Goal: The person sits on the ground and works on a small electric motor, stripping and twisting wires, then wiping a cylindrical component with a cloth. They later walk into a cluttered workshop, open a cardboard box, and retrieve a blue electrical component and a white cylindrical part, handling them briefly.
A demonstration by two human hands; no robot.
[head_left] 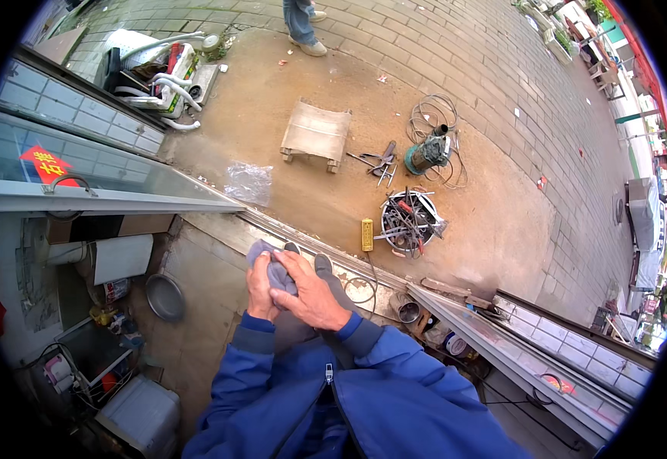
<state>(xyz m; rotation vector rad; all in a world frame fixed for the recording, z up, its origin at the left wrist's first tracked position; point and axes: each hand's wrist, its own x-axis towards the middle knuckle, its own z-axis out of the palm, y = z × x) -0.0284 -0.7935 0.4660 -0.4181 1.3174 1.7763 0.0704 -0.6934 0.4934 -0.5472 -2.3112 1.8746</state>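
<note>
A crumpled grey-purple cloth (pixel 281 278) is bunched between my two hands, in front of my blue jacket. My left hand (pixel 259 289) closes on it from the left side. From the right, my right hand (pixel 312 293) lies over the cloth, its fingers bent and pressed against it. Part of the cloth sticks out beyond the fingertips; the rest is hidden under the hands. Both hands are above the doorway threshold, with my dark shoes just beyond them.
Outside stand a low cloth-topped stool (pixel 317 131), a green pump (pixel 428 155) with coiled cable, and a tub of tools (pixel 411 222). A yellow power strip (pixel 367 235) lies beside the tub. Glass doors flank the threshold. A metal basin (pixel 165 297) sits left. Another person's legs (pixel 301 23) are far ahead.
</note>
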